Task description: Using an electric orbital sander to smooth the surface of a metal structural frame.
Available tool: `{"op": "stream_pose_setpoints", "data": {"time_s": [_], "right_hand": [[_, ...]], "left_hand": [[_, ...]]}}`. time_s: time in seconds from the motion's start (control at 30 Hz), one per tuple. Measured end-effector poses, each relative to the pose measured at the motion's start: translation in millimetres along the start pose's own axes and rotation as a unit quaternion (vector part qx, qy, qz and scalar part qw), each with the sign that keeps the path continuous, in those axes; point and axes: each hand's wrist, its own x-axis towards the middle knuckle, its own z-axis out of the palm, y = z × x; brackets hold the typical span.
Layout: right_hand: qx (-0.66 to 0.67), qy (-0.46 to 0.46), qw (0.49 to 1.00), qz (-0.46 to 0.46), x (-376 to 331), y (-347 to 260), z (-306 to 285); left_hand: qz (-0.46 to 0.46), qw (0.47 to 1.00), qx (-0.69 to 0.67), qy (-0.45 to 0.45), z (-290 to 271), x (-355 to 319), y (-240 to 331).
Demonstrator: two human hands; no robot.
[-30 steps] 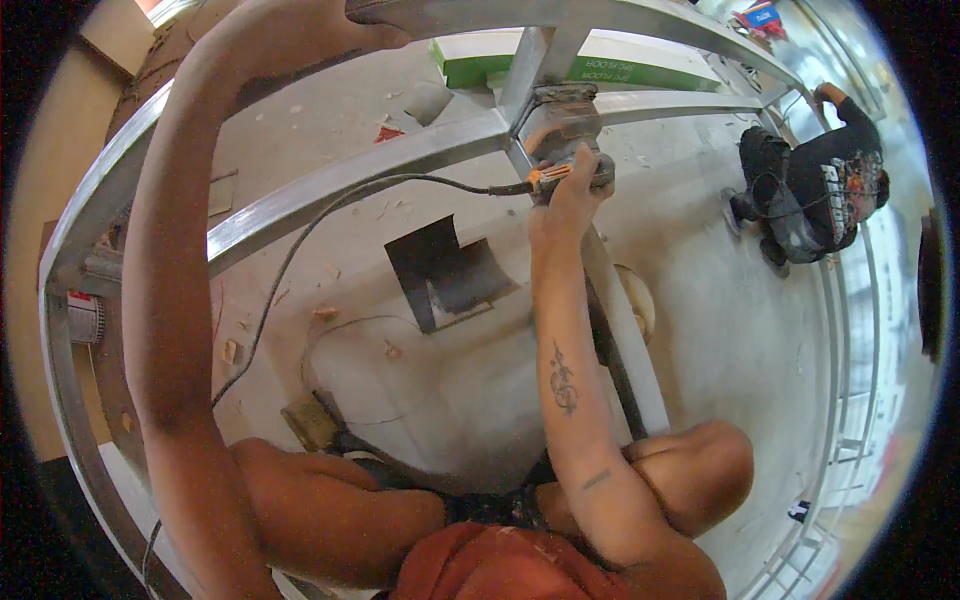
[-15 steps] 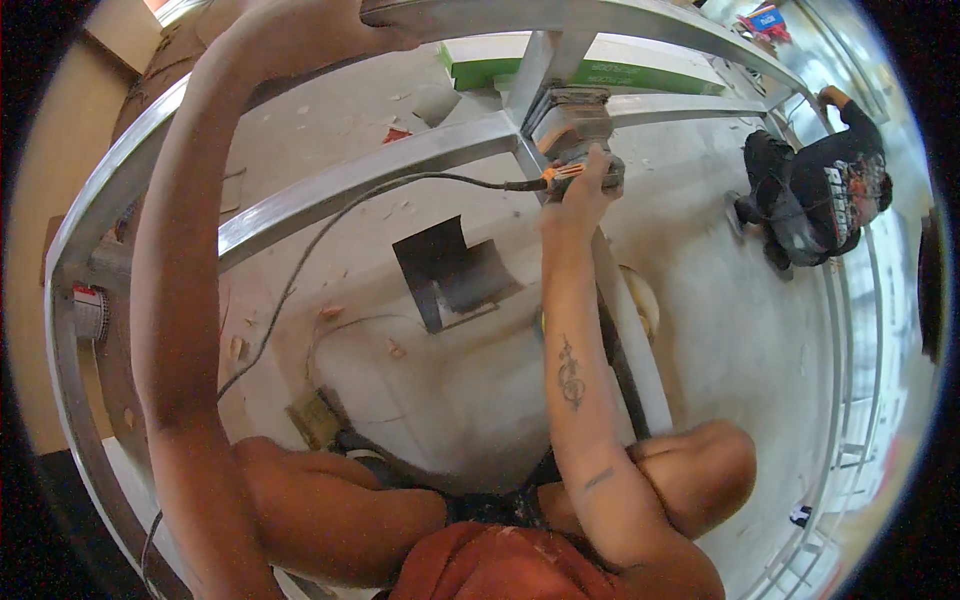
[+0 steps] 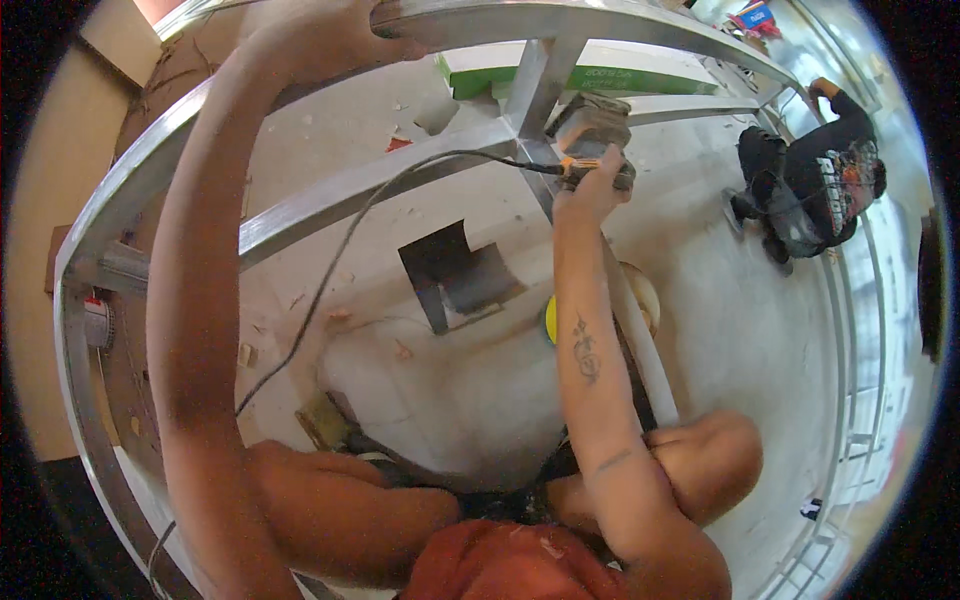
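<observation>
1. Left hand: closed around the top rail of the metal frame, upper left.
2. Black cord: runs from lower left up to the tool.
3. Right hand: gripping a power tool held against the frame's central joint.
4. Crouching person: on the floor, far right.

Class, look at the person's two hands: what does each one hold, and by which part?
The right hand grips a corded power tool by its rear body, where the cable enters. The left hand clasps the top rail of the metal frame.
</observation>
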Motion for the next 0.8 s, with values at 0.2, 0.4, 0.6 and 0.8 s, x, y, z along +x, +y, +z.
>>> {"op": "stream_pose_setpoints", "data": {"time_s": [0.2, 0.4, 0.6, 0.8], "right_hand": [[-0.085, 0.038, 0.990, -0.104, 23.3, -46.3, -14.9], [-0.357, -0.088, 0.914, -0.172, 43.3, -98.8, 8.2], [-0.518, -0.226, 0.822, -0.065, 22.2, -116.7, 36.9], [-0.660, -0.232, 0.714, -0.032, 10.7, -101.6, 49.4]], "left_hand": [[0.000, 0.995, 0.029, -0.095, -16.7, 6.5, 16.0], [0.031, 0.999, -0.012, -0.017, 4.9, 2.2, -0.3], [0.015, 0.995, 0.025, -0.095, -20.0, 3.5, 14.0], [0.040, 0.998, -0.022, -0.038, -7.5, 10.2, 5.9]]}}
